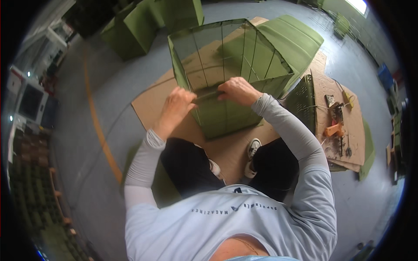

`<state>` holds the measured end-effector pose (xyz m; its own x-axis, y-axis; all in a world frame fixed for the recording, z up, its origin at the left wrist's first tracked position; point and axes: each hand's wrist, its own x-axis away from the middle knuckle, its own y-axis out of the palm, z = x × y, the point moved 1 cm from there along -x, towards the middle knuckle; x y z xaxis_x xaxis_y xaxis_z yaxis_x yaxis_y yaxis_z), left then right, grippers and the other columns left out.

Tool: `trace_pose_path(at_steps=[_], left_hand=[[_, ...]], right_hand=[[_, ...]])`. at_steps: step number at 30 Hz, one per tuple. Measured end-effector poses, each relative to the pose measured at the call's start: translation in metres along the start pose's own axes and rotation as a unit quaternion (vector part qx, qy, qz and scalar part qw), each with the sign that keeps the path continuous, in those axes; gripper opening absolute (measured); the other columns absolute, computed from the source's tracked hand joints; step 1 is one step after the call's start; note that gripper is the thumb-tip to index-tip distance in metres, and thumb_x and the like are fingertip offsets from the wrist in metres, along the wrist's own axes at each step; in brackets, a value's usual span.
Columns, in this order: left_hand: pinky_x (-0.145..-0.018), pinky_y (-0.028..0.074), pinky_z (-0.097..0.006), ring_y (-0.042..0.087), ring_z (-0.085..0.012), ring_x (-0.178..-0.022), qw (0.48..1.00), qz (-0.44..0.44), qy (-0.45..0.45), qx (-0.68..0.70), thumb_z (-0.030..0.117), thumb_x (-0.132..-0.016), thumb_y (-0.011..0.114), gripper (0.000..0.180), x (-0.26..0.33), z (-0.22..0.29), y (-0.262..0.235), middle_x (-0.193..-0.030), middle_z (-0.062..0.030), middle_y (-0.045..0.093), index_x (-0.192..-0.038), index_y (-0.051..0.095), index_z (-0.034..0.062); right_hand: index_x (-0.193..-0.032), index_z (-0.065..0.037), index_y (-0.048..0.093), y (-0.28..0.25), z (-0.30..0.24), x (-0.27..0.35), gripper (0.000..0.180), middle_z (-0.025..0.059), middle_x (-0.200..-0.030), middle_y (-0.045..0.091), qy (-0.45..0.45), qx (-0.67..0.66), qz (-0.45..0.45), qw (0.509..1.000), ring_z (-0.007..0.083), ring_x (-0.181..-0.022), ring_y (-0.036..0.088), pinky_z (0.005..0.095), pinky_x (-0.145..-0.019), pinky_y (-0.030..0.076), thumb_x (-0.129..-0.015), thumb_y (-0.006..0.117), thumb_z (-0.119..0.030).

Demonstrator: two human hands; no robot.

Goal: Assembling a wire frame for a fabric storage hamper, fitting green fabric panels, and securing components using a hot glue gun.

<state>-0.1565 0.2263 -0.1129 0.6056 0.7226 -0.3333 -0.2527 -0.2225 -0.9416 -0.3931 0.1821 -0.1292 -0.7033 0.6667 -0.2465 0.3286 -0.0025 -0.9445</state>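
In front of my knees stands an open-topped green fabric box (228, 111) with thin wires running across its see-through far side. My left hand (174, 108) is closed at the near left corner of its top edge, fingers pinched together. On the same near edge, a little to the right, my right hand (238, 90) has its fingers curled down over the rim. A dark strip of the edge runs between the two hands. Exactly what lies under my fingertips is partly hidden.
Cardboard sheeting (150, 104) lies under the box. At right, a cardboard-topped stand (355, 143) carries an orange-handled glue gun (333, 130) and a cable. A green panel (296, 41) lies behind the box; more green boxes (130, 35) stand far left. A yellow line (96, 126) crosses the floor.
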Motion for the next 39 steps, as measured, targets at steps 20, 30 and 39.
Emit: trace_pose_path(at_steps=[20, 30, 39], left_hand=[[-0.071, 0.051, -0.040, 0.064, -0.0334, -0.081, 0.991, 0.048, -0.047, 0.115, 0.016, -0.078, 0.069, 0.028, -0.032, 0.033, 0.022, -0.088, -0.0168, 0.066, -0.103, 0.066, 0.0027], [-0.066, 0.050, -0.040, 0.063, -0.0344, -0.073, 0.985, 0.053, -0.063, 0.151, 0.022, -0.080, 0.069, 0.025, -0.048, 0.044, 0.034, -0.083, -0.0171, 0.066, -0.098, 0.068, 0.0042], [-0.069, 0.051, -0.039, 0.065, -0.0322, -0.076, 0.983, 0.058, -0.053, 0.167, 0.023, -0.081, 0.069, 0.029, -0.057, 0.049, 0.032, -0.085, -0.0162, 0.068, -0.101, 0.068, 0.0025]], right_hand=[[-0.084, -0.006, 0.065, -0.004, 0.010, 0.012, 0.024, 0.0133, -0.071, 0.064, 0.000, -0.021, 0.051, 0.998, 0.0328, -0.075, 0.064, 0.0423, -0.065, 0.049, -0.078, 0.069, -0.029], [-0.079, -0.002, 0.062, -0.025, 0.051, 0.041, 0.029, 0.0174, -0.064, 0.058, 0.027, -0.028, 0.023, 0.999, 0.0367, -0.068, 0.059, 0.0438, -0.063, 0.046, -0.080, 0.067, -0.030], [-0.081, -0.004, 0.065, -0.044, 0.077, 0.071, 0.027, 0.0166, -0.066, 0.058, 0.072, -0.041, 0.051, 0.995, 0.0355, -0.067, 0.059, 0.0418, -0.061, 0.045, -0.081, 0.068, -0.031]])
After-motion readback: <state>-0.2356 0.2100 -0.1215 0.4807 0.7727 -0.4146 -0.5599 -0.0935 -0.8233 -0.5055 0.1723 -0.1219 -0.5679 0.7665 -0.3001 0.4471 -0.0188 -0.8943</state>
